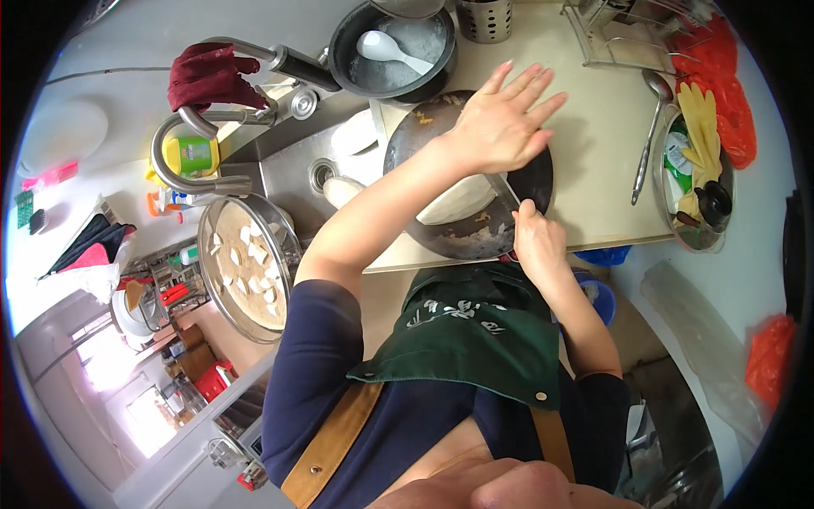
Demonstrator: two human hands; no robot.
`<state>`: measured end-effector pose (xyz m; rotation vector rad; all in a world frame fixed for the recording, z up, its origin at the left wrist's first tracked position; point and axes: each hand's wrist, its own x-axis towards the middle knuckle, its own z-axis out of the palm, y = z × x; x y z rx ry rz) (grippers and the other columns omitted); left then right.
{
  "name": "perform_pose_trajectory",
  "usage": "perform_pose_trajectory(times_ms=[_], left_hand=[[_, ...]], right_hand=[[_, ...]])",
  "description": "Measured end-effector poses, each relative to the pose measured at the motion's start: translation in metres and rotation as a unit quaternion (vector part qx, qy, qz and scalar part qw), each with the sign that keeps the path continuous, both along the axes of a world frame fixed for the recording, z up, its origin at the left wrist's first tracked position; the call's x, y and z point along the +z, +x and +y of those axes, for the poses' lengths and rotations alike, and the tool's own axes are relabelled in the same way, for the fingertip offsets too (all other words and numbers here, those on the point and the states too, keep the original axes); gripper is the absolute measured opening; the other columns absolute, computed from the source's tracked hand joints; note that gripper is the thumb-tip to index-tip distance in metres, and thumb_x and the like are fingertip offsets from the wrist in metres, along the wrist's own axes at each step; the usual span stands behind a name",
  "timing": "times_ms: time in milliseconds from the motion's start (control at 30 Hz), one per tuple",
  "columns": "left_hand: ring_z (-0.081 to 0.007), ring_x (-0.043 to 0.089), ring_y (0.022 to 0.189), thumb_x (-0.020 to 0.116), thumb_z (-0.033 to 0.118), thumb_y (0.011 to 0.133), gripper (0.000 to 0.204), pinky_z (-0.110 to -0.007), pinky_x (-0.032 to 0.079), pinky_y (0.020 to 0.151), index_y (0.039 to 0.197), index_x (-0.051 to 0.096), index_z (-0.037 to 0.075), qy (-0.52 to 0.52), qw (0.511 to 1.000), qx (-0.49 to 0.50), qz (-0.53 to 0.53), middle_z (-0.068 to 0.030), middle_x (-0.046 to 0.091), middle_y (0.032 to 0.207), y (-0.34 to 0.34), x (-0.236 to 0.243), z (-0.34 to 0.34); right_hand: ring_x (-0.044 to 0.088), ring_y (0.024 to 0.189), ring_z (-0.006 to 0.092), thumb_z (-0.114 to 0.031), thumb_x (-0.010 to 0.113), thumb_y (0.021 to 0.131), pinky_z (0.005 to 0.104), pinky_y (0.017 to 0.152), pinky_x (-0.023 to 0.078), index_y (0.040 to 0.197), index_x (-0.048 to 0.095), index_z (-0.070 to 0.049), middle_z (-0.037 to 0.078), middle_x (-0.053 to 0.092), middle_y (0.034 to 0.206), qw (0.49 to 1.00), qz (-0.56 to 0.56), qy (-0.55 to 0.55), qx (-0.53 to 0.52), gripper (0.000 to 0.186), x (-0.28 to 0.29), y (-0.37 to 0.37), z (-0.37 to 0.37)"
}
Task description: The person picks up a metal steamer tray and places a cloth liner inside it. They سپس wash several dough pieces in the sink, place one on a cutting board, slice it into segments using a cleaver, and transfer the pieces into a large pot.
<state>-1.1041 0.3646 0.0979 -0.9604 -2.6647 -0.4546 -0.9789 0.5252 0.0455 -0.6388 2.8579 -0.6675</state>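
My right hand [540, 242] is closed round the handle of a kitchen knife [506, 192], near the front edge of the counter. The blade reaches up and left, beside a thick white piece that looks like peeled radish [458, 202]. Both lie over a dark round board [536, 170] with pale scraps on it. Crossing above the board from the left, my left arm partly hides the white piece. Its hand, my left hand [502, 123], is raised with the fingers spread and holds nothing.
Left of the board, a steel sink [284, 165] holds more white pieces. A round sieve [203, 254] with white chunks stands nearer. Behind sits a dark pot [339, 59] with a white rice paddle [381, 47]. At right are a ladle [651, 127] and yellow gloves [699, 119].
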Motion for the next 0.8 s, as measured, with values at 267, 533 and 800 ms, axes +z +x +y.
perform_pose_trajectory(times_ms=[267,533,800], left_hand=[[-0.0332,0.038,0.133,0.048,0.032,0.09,0.049,-0.053,0.02,0.111,0.135,0.049,0.013,0.034,0.999,0.008,0.035,-0.0188,0.045,0.14,-0.009,0.031,-0.006],[-0.0336,0.038,0.133,0.047,0.033,0.091,0.049,-0.052,0.02,0.112,0.135,0.049,0.012,0.027,1.0,0.014,0.004,-0.0194,0.044,0.14,-0.002,0.009,-0.014],[-0.0294,0.034,0.136,0.042,0.038,0.095,0.05,-0.049,0.02,0.113,0.138,0.044,0.012,-0.088,0.991,-0.012,-0.1,-0.0155,0.04,0.144,0.019,-0.062,-0.015]], right_hand=[[0.06,0.053,0.0358,-0.013,0.057,0.091,0.0427,0.046,0.047,0.08,0.044,-0.003,0.017,0.058,0.058,0.999,0.0,-0.03,-0.025,0.019,0.016,-0.001,0.001],[0.06,0.052,0.0343,-0.013,0.057,0.09,0.0411,0.045,0.047,0.079,0.045,-0.003,0.016,0.059,0.061,1.0,0.009,-0.005,0.002,0.02,0.004,0.002,-0.005],[0.062,0.053,0.0334,-0.015,0.058,0.09,0.0411,0.046,0.049,0.08,0.045,-0.003,0.016,0.061,0.064,0.997,0.017,0.069,0.014,0.02,-0.006,0.006,-0.011]])
